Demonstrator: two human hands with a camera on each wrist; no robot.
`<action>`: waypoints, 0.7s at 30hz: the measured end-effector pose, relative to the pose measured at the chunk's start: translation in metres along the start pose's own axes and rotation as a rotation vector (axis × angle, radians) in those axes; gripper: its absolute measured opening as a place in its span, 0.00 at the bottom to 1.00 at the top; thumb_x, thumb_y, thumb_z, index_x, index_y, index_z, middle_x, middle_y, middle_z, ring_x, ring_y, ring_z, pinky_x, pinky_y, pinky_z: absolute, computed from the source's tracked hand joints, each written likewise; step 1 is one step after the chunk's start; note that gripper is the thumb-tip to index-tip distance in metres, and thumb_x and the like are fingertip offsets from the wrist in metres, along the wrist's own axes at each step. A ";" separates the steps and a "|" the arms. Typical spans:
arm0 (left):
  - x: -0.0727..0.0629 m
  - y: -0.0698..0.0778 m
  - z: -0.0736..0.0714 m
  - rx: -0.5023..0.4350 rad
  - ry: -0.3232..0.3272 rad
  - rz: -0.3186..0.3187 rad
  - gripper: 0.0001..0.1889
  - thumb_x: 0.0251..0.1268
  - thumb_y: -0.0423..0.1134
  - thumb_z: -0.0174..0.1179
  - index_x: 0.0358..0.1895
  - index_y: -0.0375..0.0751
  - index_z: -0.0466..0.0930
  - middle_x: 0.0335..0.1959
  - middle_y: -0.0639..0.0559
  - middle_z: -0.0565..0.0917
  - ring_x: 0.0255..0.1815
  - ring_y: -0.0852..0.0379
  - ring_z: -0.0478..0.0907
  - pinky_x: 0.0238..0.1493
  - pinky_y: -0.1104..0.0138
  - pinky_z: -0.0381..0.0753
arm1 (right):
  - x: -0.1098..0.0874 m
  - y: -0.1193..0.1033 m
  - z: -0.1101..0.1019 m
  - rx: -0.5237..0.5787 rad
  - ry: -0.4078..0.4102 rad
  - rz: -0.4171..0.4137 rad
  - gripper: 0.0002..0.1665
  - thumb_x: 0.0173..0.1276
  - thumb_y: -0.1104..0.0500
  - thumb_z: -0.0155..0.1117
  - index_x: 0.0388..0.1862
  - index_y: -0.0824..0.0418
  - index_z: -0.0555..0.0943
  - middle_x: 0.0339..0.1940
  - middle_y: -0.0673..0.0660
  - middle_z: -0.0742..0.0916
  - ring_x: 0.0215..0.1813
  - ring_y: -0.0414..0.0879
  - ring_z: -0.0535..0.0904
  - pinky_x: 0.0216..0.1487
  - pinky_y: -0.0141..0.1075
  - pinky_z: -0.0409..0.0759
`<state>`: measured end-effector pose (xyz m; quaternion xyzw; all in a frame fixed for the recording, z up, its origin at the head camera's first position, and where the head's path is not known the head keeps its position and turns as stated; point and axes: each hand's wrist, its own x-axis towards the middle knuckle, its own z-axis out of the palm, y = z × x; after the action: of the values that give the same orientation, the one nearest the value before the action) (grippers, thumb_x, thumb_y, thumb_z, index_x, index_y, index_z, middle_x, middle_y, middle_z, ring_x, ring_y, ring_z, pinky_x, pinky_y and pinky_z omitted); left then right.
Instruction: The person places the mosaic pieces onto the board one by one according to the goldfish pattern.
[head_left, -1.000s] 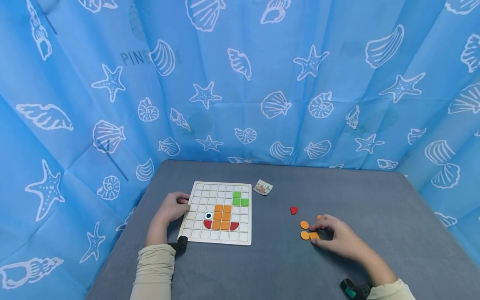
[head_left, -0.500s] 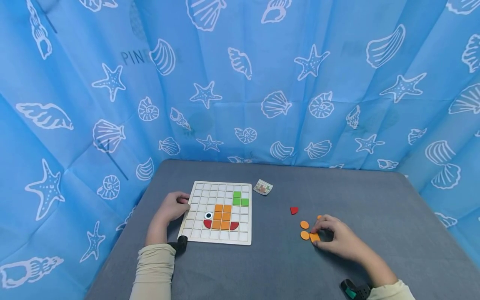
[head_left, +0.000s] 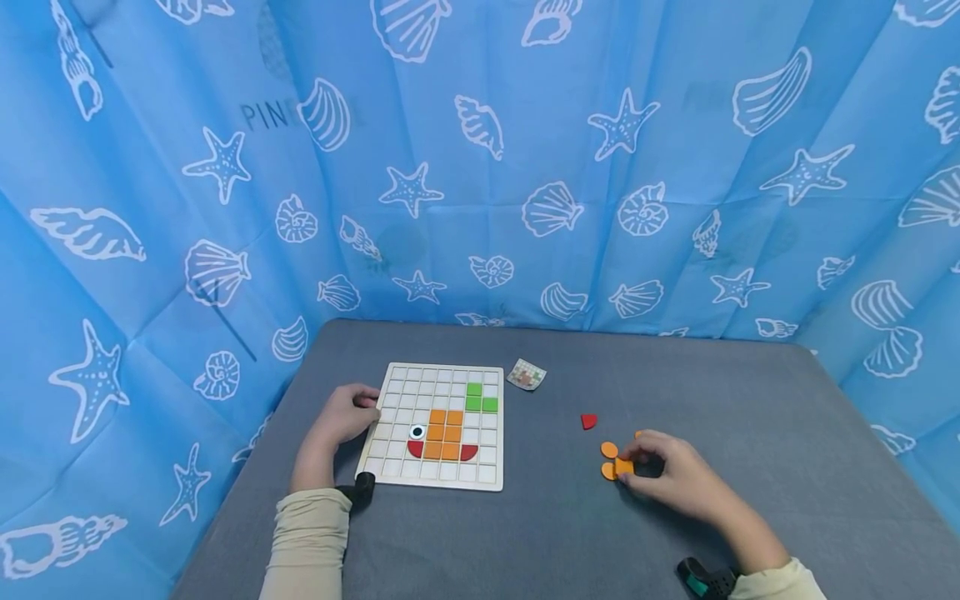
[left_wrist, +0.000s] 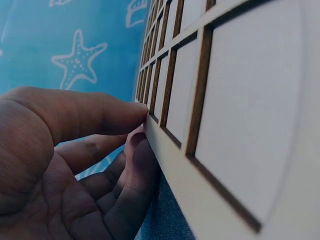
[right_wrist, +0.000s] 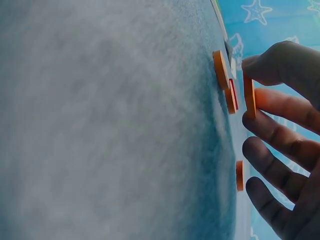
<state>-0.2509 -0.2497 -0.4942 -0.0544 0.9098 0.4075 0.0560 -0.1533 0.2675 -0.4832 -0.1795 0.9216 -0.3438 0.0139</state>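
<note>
My left hand (head_left: 348, 414) grips the left edge of a white grid board (head_left: 405, 400). In the left wrist view its thumb lies on the rim and fingers are underneath. On the board are orange square tiles (head_left: 445, 435), green tiles (head_left: 473, 402), a black-and-white eye piece (head_left: 417, 432) and two red quarter-round pieces (head_left: 468, 452). My right hand (head_left: 671, 479) pinches an orange square tile (right_wrist: 250, 96) between thumb and fingers, raised off the cloth in the right wrist view. Close to it lie two orange round tiles (head_left: 608, 449). Another orange piece (head_left: 638, 434) is partly hidden behind the hand.
A red quarter-round piece (head_left: 588, 421) lies beyond the orange tiles. Just right of the board's far corner is a small pattern card (head_left: 527, 375). A grey cloth (head_left: 540, 533) covers the table, and a blue shell-print curtain (head_left: 480, 167) hangs behind it.
My right hand has picked the orange square tile up from the cloth and shifted it slightly left, where it now overlaps a round tile in the head view. My left hand stays put.
</note>
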 end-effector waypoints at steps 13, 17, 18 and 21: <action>-0.002 0.002 -0.001 0.003 0.002 -0.001 0.22 0.66 0.31 0.62 0.63 0.29 0.82 0.47 0.38 0.84 0.46 0.46 0.80 0.48 0.56 0.80 | 0.027 -0.020 0.019 0.003 0.072 -0.111 0.09 0.65 0.57 0.80 0.43 0.50 0.89 0.38 0.43 0.86 0.37 0.42 0.82 0.38 0.37 0.82; -0.002 0.000 0.000 -0.015 0.002 -0.001 0.22 0.66 0.30 0.62 0.63 0.29 0.82 0.48 0.38 0.84 0.46 0.46 0.81 0.48 0.55 0.81 | 0.040 -0.028 0.028 0.024 0.066 -0.138 0.09 0.66 0.56 0.79 0.44 0.50 0.89 0.39 0.43 0.86 0.38 0.43 0.82 0.37 0.37 0.82; -0.002 0.000 0.000 -0.019 0.001 -0.001 0.22 0.66 0.30 0.61 0.63 0.30 0.82 0.48 0.38 0.84 0.46 0.46 0.81 0.48 0.54 0.81 | 0.044 -0.030 0.031 0.024 0.068 -0.147 0.09 0.66 0.56 0.79 0.44 0.50 0.89 0.40 0.43 0.86 0.39 0.43 0.83 0.38 0.38 0.82; -0.001 -0.001 0.001 -0.024 0.001 0.002 0.22 0.67 0.30 0.61 0.63 0.30 0.81 0.49 0.37 0.84 0.46 0.45 0.81 0.49 0.53 0.81 | 0.055 -0.036 0.039 0.018 0.073 -0.178 0.09 0.66 0.56 0.80 0.44 0.49 0.90 0.40 0.43 0.87 0.41 0.43 0.84 0.41 0.38 0.84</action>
<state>-0.2492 -0.2495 -0.4954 -0.0545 0.9050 0.4184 0.0544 -0.1872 0.1990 -0.4848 -0.2477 0.8988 -0.3583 -0.0487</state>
